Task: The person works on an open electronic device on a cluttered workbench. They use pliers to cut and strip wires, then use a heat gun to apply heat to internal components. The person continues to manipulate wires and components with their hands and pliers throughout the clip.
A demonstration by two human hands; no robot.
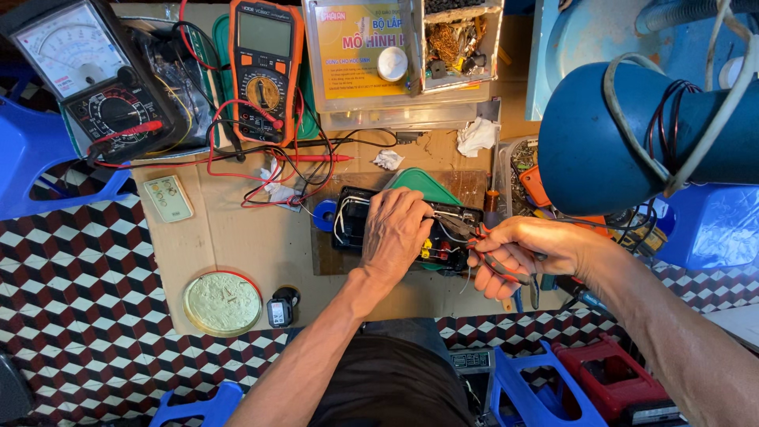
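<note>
A small black electronic device (443,237) with its case open, showing white and coloured wires inside, lies on a dark wooden board (466,186) near the middle of a cardboard-covered work surface (237,245). The person's left hand (395,229) lies palm down on top of the device, fingers curled over its upper edge, pressing it in place. The right hand (526,247) is closed around the red handles of a pair of pliers (482,237), whose metal tips point left and touch the device's right end, just beside the left hand's fingers.

A green triangular piece (427,186) shows from under the device, and a small blue roll of tape (324,215) sits just to its left. Further up the surface, red and black test leads (269,170) trail in loops from an orange digital multimeter (265,71). An analogue meter (91,79) with a needle dial stands at the upper left. A small pale remote control (168,198) lies to the left of the leads. Near the front edge rest a round tin of pale yellowish paste (222,303) and a small black adapter (279,311). A clear plastic box (403,55) with a yellow card and small parts sits at the top. A blue desk lamp (617,134) hangs over the right side. The floor (71,292) is tiled in a red, black and white cube pattern.
</note>
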